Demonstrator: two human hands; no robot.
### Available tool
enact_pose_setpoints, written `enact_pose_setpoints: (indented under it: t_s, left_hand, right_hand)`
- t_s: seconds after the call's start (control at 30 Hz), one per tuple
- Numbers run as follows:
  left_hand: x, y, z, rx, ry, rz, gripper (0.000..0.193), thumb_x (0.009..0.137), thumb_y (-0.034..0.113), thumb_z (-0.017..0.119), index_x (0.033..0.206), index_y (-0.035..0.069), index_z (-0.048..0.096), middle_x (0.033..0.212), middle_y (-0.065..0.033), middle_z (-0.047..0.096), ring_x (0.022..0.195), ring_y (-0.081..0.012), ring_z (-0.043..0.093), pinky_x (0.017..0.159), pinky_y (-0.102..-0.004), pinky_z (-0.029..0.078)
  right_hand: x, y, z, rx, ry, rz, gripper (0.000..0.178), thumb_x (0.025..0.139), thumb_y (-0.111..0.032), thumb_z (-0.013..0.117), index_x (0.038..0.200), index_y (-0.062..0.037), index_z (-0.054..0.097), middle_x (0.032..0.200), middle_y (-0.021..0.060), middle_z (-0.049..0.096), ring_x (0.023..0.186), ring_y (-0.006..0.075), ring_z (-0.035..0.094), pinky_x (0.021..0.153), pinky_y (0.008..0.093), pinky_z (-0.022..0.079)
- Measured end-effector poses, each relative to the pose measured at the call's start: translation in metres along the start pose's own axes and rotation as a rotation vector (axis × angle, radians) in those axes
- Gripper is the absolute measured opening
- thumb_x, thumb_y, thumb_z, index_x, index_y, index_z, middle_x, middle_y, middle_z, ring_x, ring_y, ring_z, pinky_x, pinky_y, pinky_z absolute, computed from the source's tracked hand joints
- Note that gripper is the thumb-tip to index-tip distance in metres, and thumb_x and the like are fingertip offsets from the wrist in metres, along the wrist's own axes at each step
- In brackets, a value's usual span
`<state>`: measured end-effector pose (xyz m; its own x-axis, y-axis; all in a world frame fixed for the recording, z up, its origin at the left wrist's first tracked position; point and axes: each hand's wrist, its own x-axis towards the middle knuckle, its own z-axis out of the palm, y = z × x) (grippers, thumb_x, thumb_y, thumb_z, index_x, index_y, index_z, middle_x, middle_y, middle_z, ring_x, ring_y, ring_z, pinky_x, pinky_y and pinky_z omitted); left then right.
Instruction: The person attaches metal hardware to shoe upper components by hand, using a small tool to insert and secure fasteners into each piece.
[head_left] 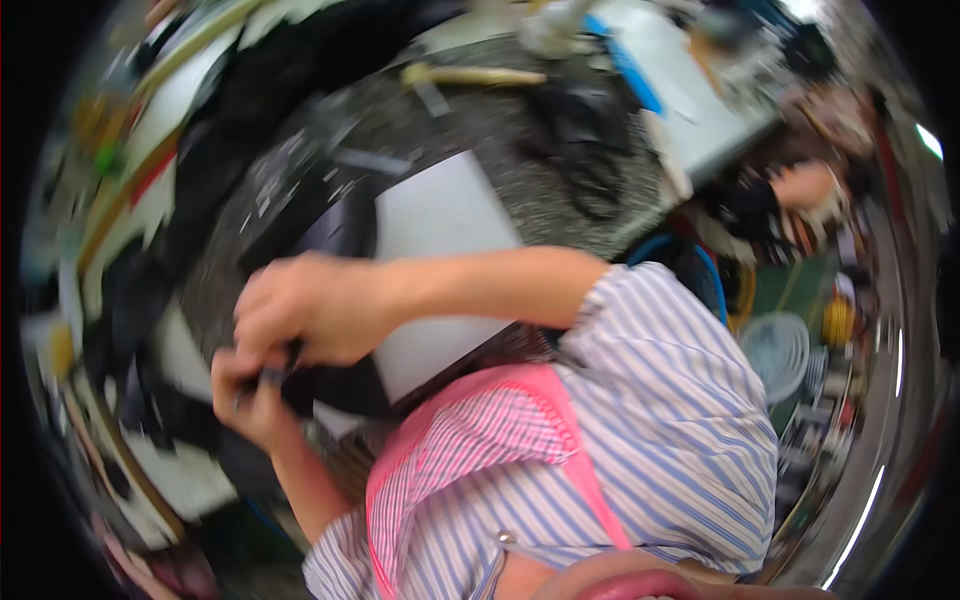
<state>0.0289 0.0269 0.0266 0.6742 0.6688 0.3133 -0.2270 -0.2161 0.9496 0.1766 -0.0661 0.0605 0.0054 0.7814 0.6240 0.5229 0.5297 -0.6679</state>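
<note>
At the left of the worktable my right hand [315, 305] is closed, its forearm crossing over from the right. Just below it my left hand [255, 405] is also closed, thumb and fingers pinched together. The two hands meet around a small dark thing that motion blur keeps me from naming. A smooth black piece of material [350, 387] shows under and beside them. Partly covered by my right forearm lies a white board [440, 215], with another dark piece [350, 220] along its left edge.
The speckled dark worktable [480, 125] carries a yellow-handled hammer [480, 76] and black scissors [595, 187]. Black material [215, 160] is heaped along its left side. At the right are a white table [690, 110], another person's arm or leg [805, 187] and a translucent basin [775, 355].
</note>
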Motion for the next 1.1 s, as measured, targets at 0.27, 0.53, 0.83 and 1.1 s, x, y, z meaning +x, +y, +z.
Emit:
enact_pose_setpoints:
  t_s: [0.27,0.53,0.83,1.1]
  left_hand:
    - [-0.006,0.020,0.004,-0.219,-0.070,-0.038,0.020,0.066,0.001,0.071,0.081,0.002,0.058,0.072,-0.0009,0.057,0.064,-0.0066,0.052,0.059,-0.0181,0.040]
    - [0.011,0.020,-0.030,0.433,0.103,0.177,0.053,0.057,0.033,0.078,0.098,0.006,0.056,0.082,-0.0036,0.061,0.059,-0.0127,0.051,0.054,-0.0220,0.042]
    - [0.007,-0.013,0.021,0.846,-0.474,0.231,0.069,0.052,0.026,0.073,0.117,0.016,0.051,0.107,-0.0124,0.045,0.081,-0.0263,0.049,0.064,-0.0321,0.045]
    - [-0.009,-0.006,0.014,0.563,-0.788,0.368,0.038,0.055,0.010,0.059,0.093,0.004,0.059,0.090,-0.0066,0.052,0.072,-0.0217,0.053,0.056,-0.0304,0.047]
  right_hand:
    - [0.013,-0.016,-0.010,0.095,-0.050,0.186,0.028,0.055,-0.002,0.070,0.063,-0.0070,0.044,0.071,0.0048,0.056,0.071,0.0188,0.051,0.061,0.0281,0.042]
    - [0.106,-0.030,-0.077,-0.392,0.250,0.131,0.017,0.058,-0.011,0.072,0.068,-0.0075,0.058,0.064,0.0035,0.056,0.057,0.0168,0.054,0.051,0.0254,0.043]
    - [0.128,0.102,-0.067,-0.873,0.019,0.085,0.053,0.065,-0.020,0.070,0.112,-0.0065,0.049,0.108,0.0142,0.050,0.108,0.0322,0.043,0.092,0.0405,0.033]
    - [0.056,0.136,-0.025,-0.649,-0.387,0.147,0.016,0.071,-0.014,0.066,0.081,-0.0063,0.056,0.082,0.0026,0.059,0.073,0.0199,0.057,0.063,0.0322,0.045]
